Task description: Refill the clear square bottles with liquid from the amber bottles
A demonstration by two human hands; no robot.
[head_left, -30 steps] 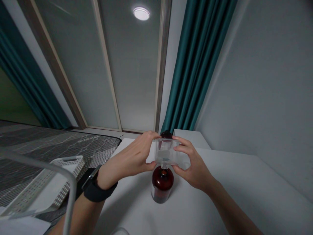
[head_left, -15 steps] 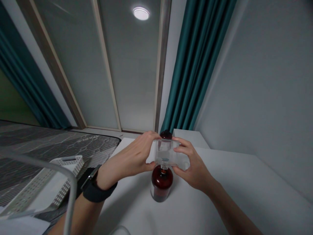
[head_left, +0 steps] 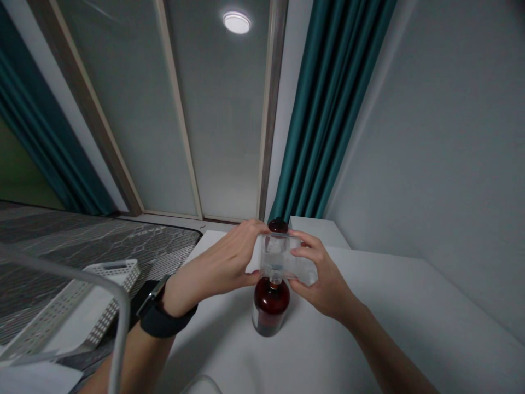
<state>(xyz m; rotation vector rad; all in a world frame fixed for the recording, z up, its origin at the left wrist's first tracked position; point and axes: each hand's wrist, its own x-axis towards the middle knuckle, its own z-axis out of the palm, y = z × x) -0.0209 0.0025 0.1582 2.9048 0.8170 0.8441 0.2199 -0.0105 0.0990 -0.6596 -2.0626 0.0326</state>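
Observation:
My left hand [head_left: 232, 257] and my right hand [head_left: 322, 273] hold a clear box-shaped container [head_left: 281, 254] between them, fingers at its upper edge and thumbs near its lower edge. Below it, a dark brown glass bottle [head_left: 270, 306] stands upright on the white table [head_left: 328, 350]. The bottle's clear neck rises to the underside of the container; whether the two touch, I cannot tell. A rounded brown glass top [head_left: 278, 225] shows just beyond the container's upper edge, with whatever is beneath it mostly hidden.
To the left lies a white perforated basket [head_left: 74, 317], with a grey curved tube [head_left: 121, 328] in front of it. A white block-like surface [head_left: 318, 230] stands behind the table, near a teal curtain [head_left: 320, 126]. Sliding glass doors [head_left: 221, 120] are at the back.

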